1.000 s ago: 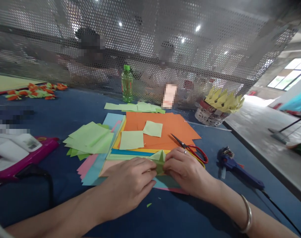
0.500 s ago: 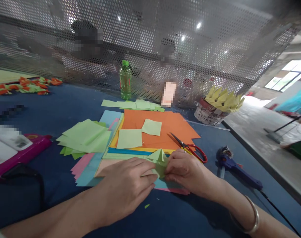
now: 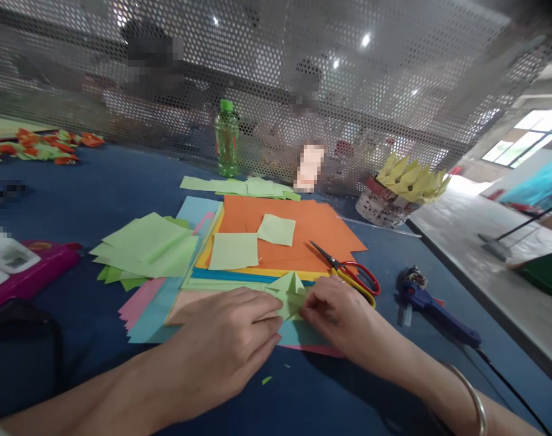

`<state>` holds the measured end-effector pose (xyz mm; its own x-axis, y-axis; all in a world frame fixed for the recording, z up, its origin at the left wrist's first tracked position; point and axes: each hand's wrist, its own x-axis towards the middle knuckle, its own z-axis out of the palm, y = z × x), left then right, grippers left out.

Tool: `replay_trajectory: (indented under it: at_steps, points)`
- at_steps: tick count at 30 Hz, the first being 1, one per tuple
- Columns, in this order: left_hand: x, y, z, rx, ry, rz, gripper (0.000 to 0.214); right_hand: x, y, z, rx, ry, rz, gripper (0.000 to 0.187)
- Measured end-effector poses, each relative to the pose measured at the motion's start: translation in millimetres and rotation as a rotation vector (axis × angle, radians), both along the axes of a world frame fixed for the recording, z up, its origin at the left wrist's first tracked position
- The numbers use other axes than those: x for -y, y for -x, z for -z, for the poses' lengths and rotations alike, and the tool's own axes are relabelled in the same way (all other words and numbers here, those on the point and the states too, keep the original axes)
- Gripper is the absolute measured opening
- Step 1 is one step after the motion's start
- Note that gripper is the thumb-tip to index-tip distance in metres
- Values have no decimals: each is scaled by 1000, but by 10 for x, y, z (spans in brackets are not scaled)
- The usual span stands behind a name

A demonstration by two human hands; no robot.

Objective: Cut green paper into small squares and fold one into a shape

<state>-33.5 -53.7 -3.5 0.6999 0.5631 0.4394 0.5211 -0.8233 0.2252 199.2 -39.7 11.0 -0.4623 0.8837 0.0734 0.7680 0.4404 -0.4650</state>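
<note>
A folded piece of light green paper (image 3: pixel 290 295), with a raised pointed flap, lies between my two hands on the stack of coloured sheets. My left hand (image 3: pixel 242 330) holds its left side, fingers pressed together and the thumb hidden. At the right edge, my right hand (image 3: pixel 334 309) pinches it with curled fingers. Red-and-yellow-handled scissors (image 3: pixel 355 272) lie just beyond my right hand, partly hidden by it. Two light green paper squares (image 3: pixel 234 251) rest on the orange sheets (image 3: pixel 321 236) behind. To the left is a fanned pile of green squares (image 3: pixel 143 245).
A blue glue gun (image 3: pixel 439 315) with its cord lies at the right. Farther back stand a green-capped bottle (image 3: pixel 227 142) and a pot of yellow folded paper (image 3: pixel 389 194). Green paper strips (image 3: pixel 239 186) lie before the perforated metal screen (image 3: pixel 266 72). Orange-green paper pieces (image 3: pixel 43 145) sit far left.
My right hand has shifted slightly along the paper's right edge, and more of the folded flap shows. The whole view has moved a little, sliding the left-hand items outward.
</note>
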Motion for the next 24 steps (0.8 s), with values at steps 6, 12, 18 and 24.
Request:
replay_trajectory:
  at_steps: [6, 12, 18, 24]
  points:
    - [-6, 14, 21, -1, -1, -16, 27, 20, 58, 10, 43, -40, 33, 14]
    - [7, 19, 17, 1, -22, -20, 25, 27, 74, 20, 42, -38, 63, 14]
    - [5, 2, -5, -17, -40, -17, 26, 25, 85, 14, 60, -64, 73, 15]
    - [15, -22, -29, -75, -30, -22, 28, 22, 84, 23, 67, -52, 69, 13]
